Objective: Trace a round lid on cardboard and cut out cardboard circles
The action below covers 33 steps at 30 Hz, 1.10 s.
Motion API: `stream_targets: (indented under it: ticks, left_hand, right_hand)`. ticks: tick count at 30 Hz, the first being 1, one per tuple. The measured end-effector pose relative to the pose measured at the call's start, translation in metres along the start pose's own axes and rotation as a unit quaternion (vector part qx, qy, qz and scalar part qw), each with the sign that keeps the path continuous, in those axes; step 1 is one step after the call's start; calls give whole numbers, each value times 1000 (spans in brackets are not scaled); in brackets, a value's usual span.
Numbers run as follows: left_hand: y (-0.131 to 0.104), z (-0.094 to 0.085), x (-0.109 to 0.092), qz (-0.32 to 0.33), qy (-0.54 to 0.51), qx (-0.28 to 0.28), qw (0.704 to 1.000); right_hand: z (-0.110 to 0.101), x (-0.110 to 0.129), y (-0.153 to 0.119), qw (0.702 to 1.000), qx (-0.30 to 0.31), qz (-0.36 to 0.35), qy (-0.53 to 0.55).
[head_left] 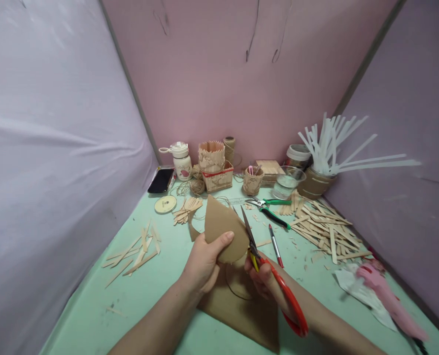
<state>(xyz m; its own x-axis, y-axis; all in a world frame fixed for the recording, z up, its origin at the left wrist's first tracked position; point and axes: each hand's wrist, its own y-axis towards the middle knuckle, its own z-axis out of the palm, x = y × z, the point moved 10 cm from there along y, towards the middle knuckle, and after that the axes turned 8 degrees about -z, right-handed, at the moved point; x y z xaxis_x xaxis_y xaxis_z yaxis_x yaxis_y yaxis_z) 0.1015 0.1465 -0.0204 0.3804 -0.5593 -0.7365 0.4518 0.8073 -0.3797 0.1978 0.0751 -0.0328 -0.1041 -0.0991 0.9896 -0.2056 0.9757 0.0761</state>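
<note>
The left hand (204, 261), at the centre of the frame, grips a rounded brown cardboard piece (221, 222) that tapers to a point at its top, the thumb pressed on its near face and the other fingers mostly hidden behind it. Just right of it, the right hand (259, 278) is closed around a pair of red-handled metal scissors (279, 281). The blades are parted and meet the right edge of the cardboard piece.

Under both hands, at the lower centre, a larger flat brown cardboard sheet (245, 318) bearing a curved dark line lies on a pale green tabletop (86, 305). To the right of the scissors lies a slim grey-and-red marker pen (276, 246); above it are pruning shears with green-and-black handles (278, 201), spread apart. A heap of flat pale wooden sticks (324, 231) covers the right side, and a pink glue gun (387, 296) rests at the lower right, beside crumpled white paper (363, 296).

At the left, a few loose wooden strips (141, 251) lie crossed, below a round pale yellow tin (165, 204). Along the back stand a white lidded bottle (182, 165), a rectangular wooden basket with a red band (218, 178), a small wooden cup (252, 182), a clear round bowl (286, 186) and a brown container (315, 185) full of long white strips (328, 143).
</note>
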Motion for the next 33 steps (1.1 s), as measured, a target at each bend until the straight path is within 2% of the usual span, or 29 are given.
stream_targets:
  ticks: [5, 12, 22, 29, 33]
  left_hand:
    - [1, -2, 1, -4, -4, -6, 1000]
    - [-1, 1, -2, -7, -3, 5, 1000]
    - [-1, 0, -4, -12, -2, 14, 1000]
    - [1, -1, -9, -15, 19, 24, 999]
    - [1, 0, -7, -29, 49, 47, 997]
  right_hand:
    - [-1, -5, 0, 1000, 0, -3, -17]
    - [-5, 5, 2, 997, -8, -20, -71]
    - [-7, 3, 3, 999, -8, 28, -42]
    - [-16, -8, 3, 994, -15, 67, -83]
    - [-13, 1, 4, 995, 14, 28, -90]
